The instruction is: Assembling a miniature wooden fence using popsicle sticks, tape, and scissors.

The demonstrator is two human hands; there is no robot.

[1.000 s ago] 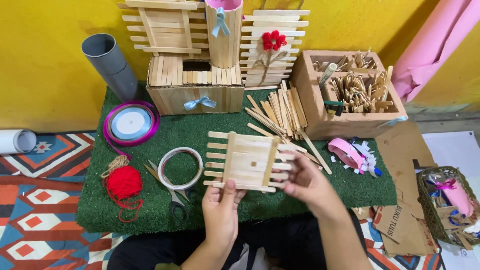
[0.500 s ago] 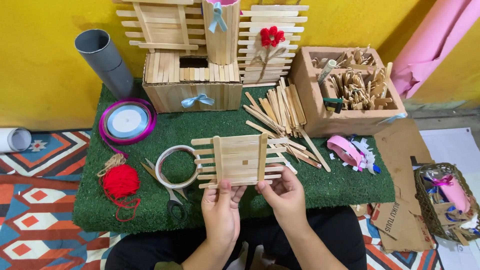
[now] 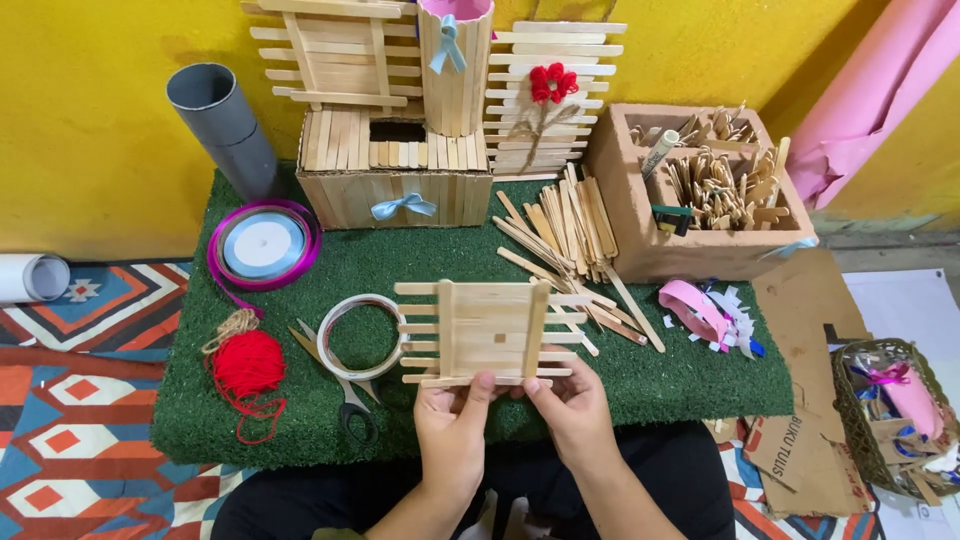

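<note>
Stick panel (image 3: 489, 331) looks assembled, rungs plus two uprights, both hands' grips, left hand (image 3: 452, 423) and right hand (image 3: 573, 412), closed on its near edge; loose sticks (image 3: 565, 232) remain far right.

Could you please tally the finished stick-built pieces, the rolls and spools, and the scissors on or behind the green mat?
Stick panels: 3, one in the left hand and right hand, two against the wall
Stick boxes or cups: 2
Rolls and spools: 3, ribbon spool, tape ring, red yarn
Scissors: 1
Total: 9
</note>
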